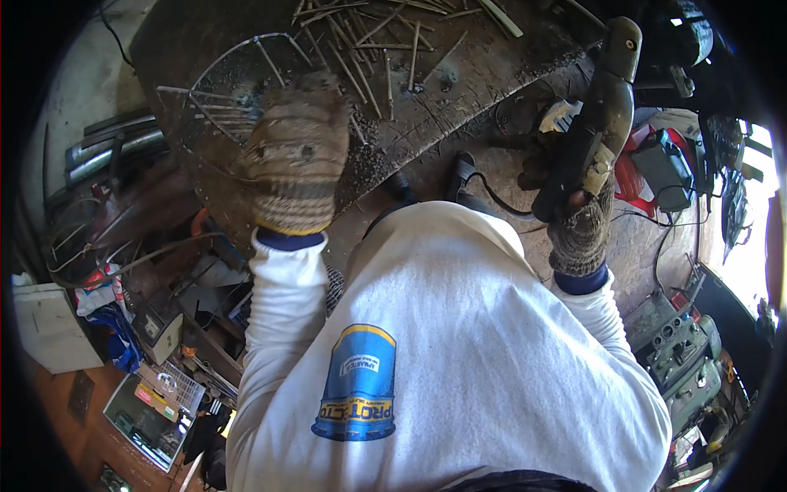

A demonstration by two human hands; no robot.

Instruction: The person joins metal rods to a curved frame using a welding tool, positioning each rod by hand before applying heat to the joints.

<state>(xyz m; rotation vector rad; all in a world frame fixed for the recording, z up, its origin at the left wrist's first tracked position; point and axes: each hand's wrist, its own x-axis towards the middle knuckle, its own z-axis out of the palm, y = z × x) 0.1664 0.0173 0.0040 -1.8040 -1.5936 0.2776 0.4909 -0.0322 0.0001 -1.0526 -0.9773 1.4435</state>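
Note:
On the rusty metal work table point(459, 107), a curved frame of thin metal rods point(238, 45) lies at the left. My left hand point(299, 156), in a brown striped knit glove, is over the frame's near right part. Its fingers are blurred and mostly hidden, so I cannot see whether they grip a rod. Off the table's right edge, my gloved right hand point(580, 234) is closed around a worn angle grinder point(611, 107), its rounded head pointing away from me. Several loose thin rods point(369, 57) are scattered on the table beyond my left hand.
A dark cable point(496, 197) curves beside my shoes point(463, 168). To the right are a red and grey machine point(660, 172) and a greenish metal engine-like part point(684, 361). Clutter with a white box point(53, 328) and metal bars point(115, 156) fills the left side.

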